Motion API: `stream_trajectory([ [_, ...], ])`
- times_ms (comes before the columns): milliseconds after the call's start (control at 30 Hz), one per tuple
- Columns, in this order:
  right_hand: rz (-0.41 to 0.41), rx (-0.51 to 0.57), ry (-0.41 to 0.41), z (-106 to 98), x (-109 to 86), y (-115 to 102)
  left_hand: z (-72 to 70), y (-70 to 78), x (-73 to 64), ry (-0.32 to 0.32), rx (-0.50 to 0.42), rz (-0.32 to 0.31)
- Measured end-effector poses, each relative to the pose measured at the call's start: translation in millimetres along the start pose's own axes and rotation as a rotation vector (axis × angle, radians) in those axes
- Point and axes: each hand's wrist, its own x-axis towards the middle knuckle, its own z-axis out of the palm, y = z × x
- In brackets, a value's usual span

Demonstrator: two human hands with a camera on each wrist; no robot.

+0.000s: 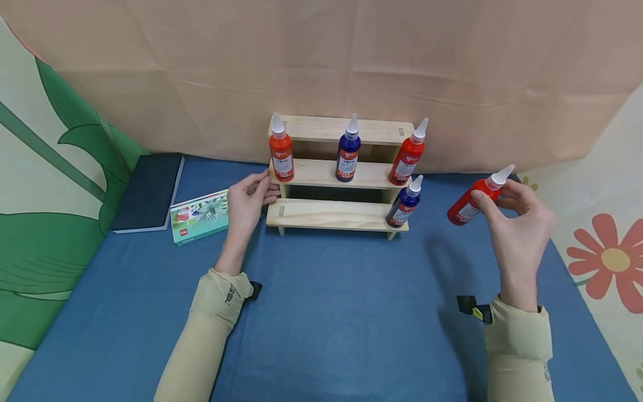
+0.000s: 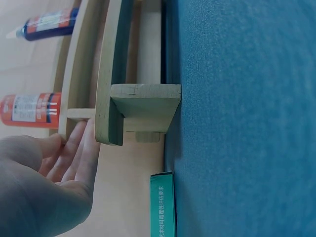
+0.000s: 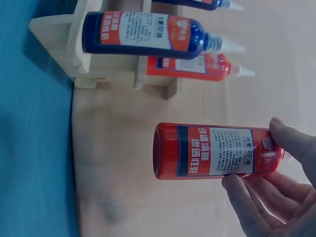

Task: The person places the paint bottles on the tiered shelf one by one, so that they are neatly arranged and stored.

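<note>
Red bottle (image 1: 472, 202) pinched by right hand (image 1: 517, 229), nozzle probably hidden, left hand (image 1: 247, 202) flat against rack (image 1: 331, 215)

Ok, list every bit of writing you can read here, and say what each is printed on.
"印迹清晰 渗透性好": white characters on the label of the red bottle held in the right hand.
"光敏印油": smaller line on that same label, only roughly legible.
Blue bottle on the wooden rack: white label text, blurred.
Green box: a line of white Chinese characters along its edge, too small to read.
Other bottles' labels in the head view: too small.
</note>
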Motion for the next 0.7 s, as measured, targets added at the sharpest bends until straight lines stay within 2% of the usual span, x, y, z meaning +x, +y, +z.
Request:
stream_trajectory([
  [333, -0.052, 0.032, 0.012, -4.4, -9.7, -16.2, 0.7, 0.8, -1.1, 0.003, -0.006, 0.000],
  [700, -0.103, 0.043, -0.011, -1.1, -22.6, -33.9, 0.5, 1.4, -0.8, 0.001, -0.010, -0.013],
])
